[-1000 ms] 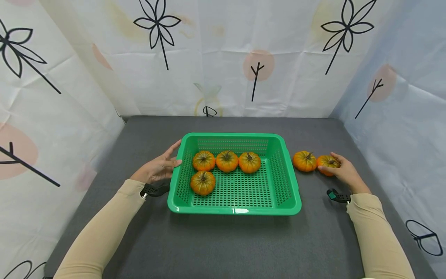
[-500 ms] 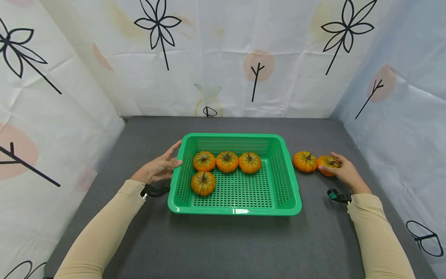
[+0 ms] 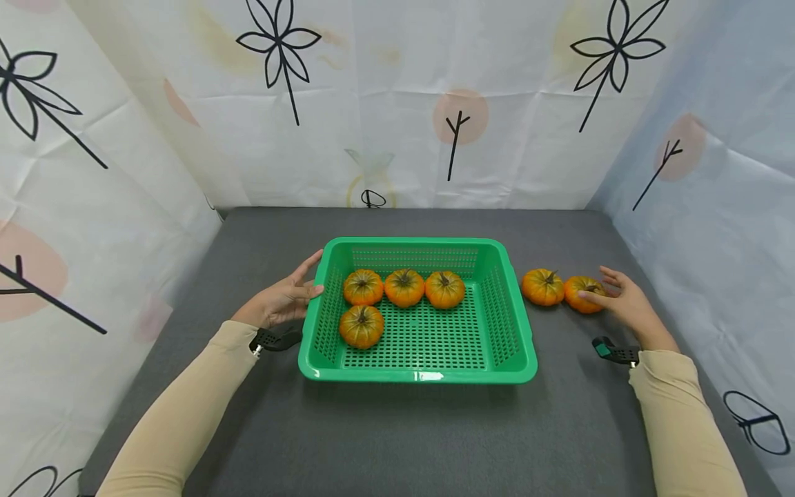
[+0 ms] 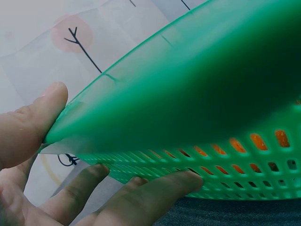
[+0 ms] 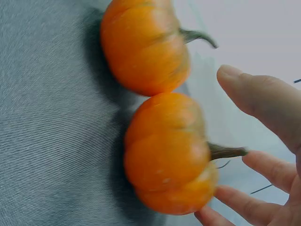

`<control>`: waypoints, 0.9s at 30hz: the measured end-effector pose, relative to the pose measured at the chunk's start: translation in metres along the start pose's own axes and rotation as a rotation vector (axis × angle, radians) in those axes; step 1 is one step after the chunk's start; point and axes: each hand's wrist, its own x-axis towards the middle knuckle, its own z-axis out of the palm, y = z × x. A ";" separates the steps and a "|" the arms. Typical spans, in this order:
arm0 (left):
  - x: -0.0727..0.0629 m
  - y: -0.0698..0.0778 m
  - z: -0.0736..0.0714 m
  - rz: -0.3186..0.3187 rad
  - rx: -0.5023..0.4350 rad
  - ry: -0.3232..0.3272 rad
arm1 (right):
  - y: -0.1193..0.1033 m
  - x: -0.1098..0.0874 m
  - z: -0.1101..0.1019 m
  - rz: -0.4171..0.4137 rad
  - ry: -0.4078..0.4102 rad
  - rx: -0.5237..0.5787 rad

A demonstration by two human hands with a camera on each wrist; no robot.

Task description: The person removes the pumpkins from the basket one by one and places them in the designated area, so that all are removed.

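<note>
A green plastic basket [image 3: 413, 376] stands mid-table with several small orange pumpkins [image 3: 405, 288] inside, three in a back row and one in front at the left. At its left side my left hand [image 3: 282, 298] holds the rim. The left wrist view has the thumb at the rim's edge and the fingers [image 4: 155, 193] under it, against the slotted wall. Right of the basket, two more pumpkins sit side by side on the table. My right hand [image 3: 627, 301] is loosely spread beside the outer pumpkin [image 5: 164, 160], fingertips close to its stem and side; the inner pumpkin [image 5: 146, 47] lies beyond.
A grey cloth-covered table [image 3: 410, 442] spreads under everything. Printed white fabric walls [image 3: 397, 103] enclose it at the back and both sides. The basket's right rim is close to the inner loose pumpkin.
My right hand has loosened from the outer pumpkin and shifted slightly right, its fingers spreading. That pumpkin stays in place. My left hand and the basket have not moved.
</note>
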 end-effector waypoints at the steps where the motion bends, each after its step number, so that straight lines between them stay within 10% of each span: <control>1: 0.000 0.000 0.000 0.000 -0.001 -0.001 | -0.001 -0.002 -0.001 -0.008 0.006 0.005; 16: 0.002 -0.002 -0.003 -0.005 0.022 0.004 | -0.052 -0.025 -0.001 -0.152 0.218 0.083; 27: 0.002 -0.002 -0.005 -0.003 0.013 -0.015 | -0.107 -0.043 0.016 -0.353 0.211 0.158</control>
